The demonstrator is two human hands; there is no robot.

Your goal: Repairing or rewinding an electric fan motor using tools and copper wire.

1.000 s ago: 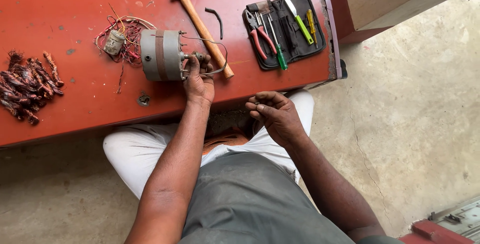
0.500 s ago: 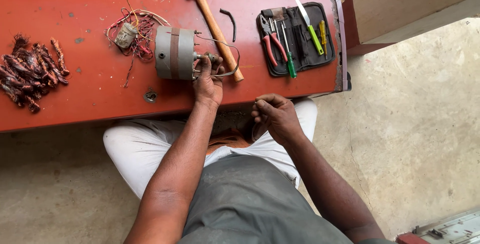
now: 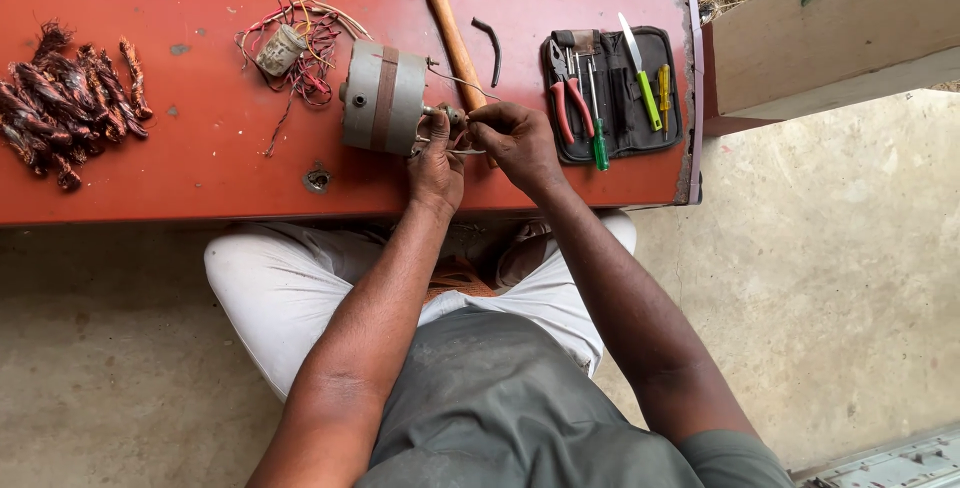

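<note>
On the red table: both hands meet at the shaft end of a grey cylindrical metal motor (image 3: 382, 98) with a brown band round its middle.
Left hand (image 3: 436, 166): fingers curled against the motor's shaft end, touching it; whether they actually clamp the shaft cannot be told.
Right hand (image 3: 518, 138): just right of the left hand, fingertips pinched together on a thin pale wire (image 3: 455, 78) that comes off the motor.
Hands together: close side by side, nearly touching.
Beyond the hands: a wooden-handled hammer (image 3: 450, 28) lies slantwise, its handle end hidden behind the right hand; a short black curved strip (image 3: 492, 48) lies beside it.
Right of the right hand: an open black tool pouch (image 3: 612, 93) with red-handled pliers (image 3: 568, 100) and green and yellow screwdrivers.
Left of the motor: a tangle of red and pale wires (image 3: 300, 48) round a small grey part.
Far left of the hands: a heap of reddish copper winding scraps (image 3: 70, 98).
Table surface (image 3: 200, 158): red, scuffed, with a small round hole near its front edge.
</note>
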